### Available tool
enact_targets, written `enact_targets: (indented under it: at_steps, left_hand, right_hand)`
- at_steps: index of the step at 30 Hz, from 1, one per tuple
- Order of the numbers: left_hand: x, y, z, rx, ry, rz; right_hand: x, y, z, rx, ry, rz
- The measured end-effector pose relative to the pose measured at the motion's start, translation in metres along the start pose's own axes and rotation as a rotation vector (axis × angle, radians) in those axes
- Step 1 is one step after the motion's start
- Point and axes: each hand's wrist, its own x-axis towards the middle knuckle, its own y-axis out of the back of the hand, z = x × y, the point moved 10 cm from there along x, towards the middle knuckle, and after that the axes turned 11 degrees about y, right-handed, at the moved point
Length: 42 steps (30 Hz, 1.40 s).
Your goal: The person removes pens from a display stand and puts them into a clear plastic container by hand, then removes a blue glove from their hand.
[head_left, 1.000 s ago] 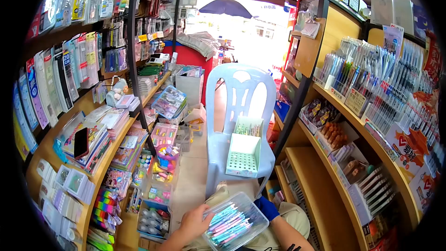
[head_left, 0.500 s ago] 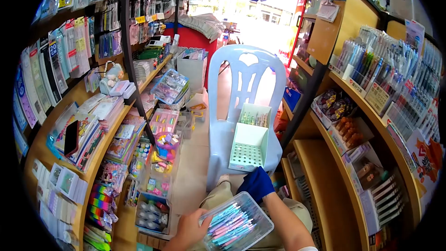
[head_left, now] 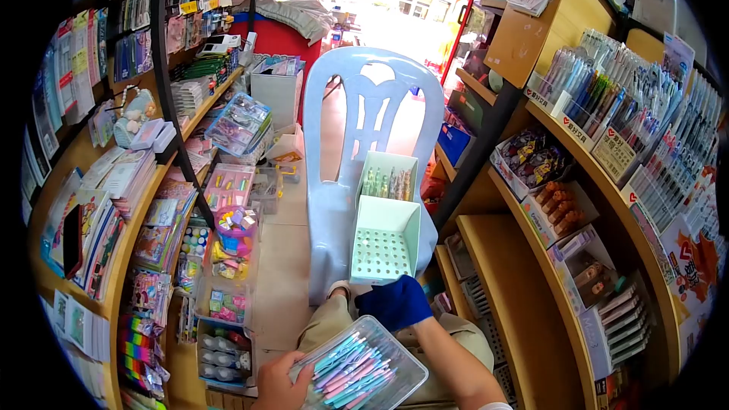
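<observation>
On my lap rests a clear plastic box (head_left: 416,380) of pastel pens (head_left: 355,370) in blue, pink and purple. My left hand (head_left: 282,384) is closed on the box's left side, thumb over the rim. A dark blue cloth (head_left: 395,304) covers my right hand (head_left: 406,311), whose fingers are hidden. The cloth is at the front edge of a pale green pen box (head_left: 386,237) standing on a light blue plastic chair (head_left: 325,205). Round holes dot the front compartment's bottom, while patterned pens (head_left: 389,184) stand upright in the back compartment.
Shelves of pens (head_left: 607,99) and small boxed goods run along the right. To the left, a shelf holds notebooks (head_left: 114,182) and a black phone (head_left: 72,241). Clear bins of small toys (head_left: 230,258) line the tiled floor (head_left: 282,273) left of the chair.
The view has turned a little to the right and down, so the shelves and chair appear shifted left. My left hand stays on the clear box, and the blue cloth remains by the green box's front edge.
</observation>
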Motion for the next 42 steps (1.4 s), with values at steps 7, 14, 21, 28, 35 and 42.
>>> enact_targets:
  at_steps: [7,14,21,28,35,42]
  left_hand:
    - [-0.002,-0.003,0.006,-0.019,-0.043,-0.036]
    - [-0.005,-0.005,0.017,-0.037,-0.069,-0.066]
    - [-0.008,0.001,0.020,-0.021,-0.125,-0.023]
    - [-0.005,-0.003,0.018,-0.028,-0.099,-0.082]
    - [0.005,-0.009,-0.008,0.031,-0.041,-0.088]
    - [0.025,-0.002,-0.034,-0.105,0.025,0.061]
  right_hand:
    - [-0.024,0.079,-0.115,1.256,-0.480,0.789]
    - [-0.069,0.170,-0.071,0.733,-0.281,0.950]
    - [-0.106,0.226,-0.048,0.120,-0.482,0.897]
    - [-0.029,0.191,-0.167,-0.746,-0.431,0.231]
    - [0.006,0.122,-0.194,-0.275,-0.243,0.099]
    - [-0.071,0.076,-0.026,1.287,-0.457,0.697]
